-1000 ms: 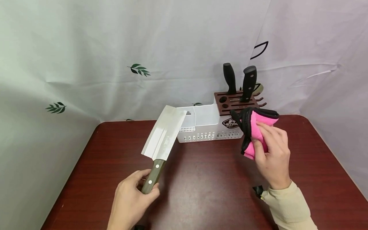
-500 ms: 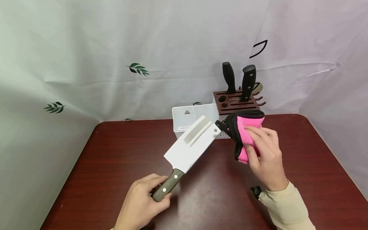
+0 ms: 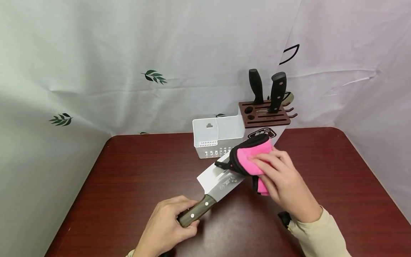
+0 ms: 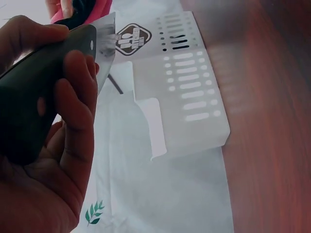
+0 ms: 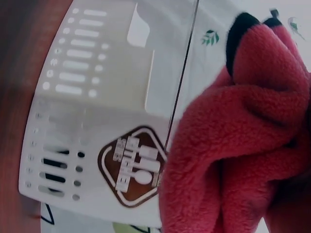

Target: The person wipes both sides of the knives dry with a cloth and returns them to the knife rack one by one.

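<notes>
In the head view my left hand [image 3: 170, 223] grips the dark wooden handle of a cleaver [image 3: 197, 211], its broad blade tilted up and away to the right. A folded pink cloth with black edging [image 3: 252, 157] is pinched in my right hand [image 3: 287, 180] and lies over the far part of the blade, hiding the tip. In the left wrist view the fingers curl round the cleaver's handle [image 4: 48, 92]. The right wrist view is largely filled by the bunched cloth [image 5: 243, 136].
Behind the hands stands a white perforated rack [image 3: 205, 137] with a brown slotted top [image 3: 253, 123]. Two black-handled knives [image 3: 255, 85] are upright in its slots. Everything is on a dark red wooden table [image 3: 128, 178], with a pale patterned curtain [image 3: 192, 53] behind.
The cleaver has swung rightward and its blade has turned lower. My right hand has brought the cloth left and down, from apart from the blade to over its far part.
</notes>
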The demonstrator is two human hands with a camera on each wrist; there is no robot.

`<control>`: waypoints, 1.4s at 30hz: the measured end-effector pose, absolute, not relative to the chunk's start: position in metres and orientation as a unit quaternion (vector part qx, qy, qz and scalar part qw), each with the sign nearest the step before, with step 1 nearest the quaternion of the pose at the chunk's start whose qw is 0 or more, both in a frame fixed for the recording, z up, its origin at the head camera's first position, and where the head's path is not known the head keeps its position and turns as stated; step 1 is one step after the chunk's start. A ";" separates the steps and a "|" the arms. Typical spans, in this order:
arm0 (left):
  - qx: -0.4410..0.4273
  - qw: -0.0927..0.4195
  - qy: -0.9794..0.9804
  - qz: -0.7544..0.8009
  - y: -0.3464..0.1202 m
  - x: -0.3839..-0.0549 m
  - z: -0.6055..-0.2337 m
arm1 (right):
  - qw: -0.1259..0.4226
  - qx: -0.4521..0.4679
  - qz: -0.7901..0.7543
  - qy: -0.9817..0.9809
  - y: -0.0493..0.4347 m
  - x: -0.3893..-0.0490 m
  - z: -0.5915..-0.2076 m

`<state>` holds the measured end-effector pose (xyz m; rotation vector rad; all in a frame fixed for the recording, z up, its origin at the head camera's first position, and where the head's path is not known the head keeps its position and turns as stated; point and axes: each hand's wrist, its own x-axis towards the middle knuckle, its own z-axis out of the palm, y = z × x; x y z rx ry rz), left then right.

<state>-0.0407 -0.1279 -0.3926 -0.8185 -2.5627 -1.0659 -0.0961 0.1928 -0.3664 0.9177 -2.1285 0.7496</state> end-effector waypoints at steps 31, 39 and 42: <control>-0.310 0.126 -0.886 -0.320 -0.109 -0.049 -0.404 | 0.219 0.477 0.216 -0.823 0.148 -0.079 -0.386; -0.327 0.128 -0.879 -0.323 -0.111 -0.050 -0.403 | 0.229 0.458 0.242 -0.824 0.149 -0.083 -0.387; -0.336 0.127 -0.871 -0.334 -0.112 -0.051 -0.403 | 0.226 0.444 0.235 -0.834 0.152 -0.085 -0.387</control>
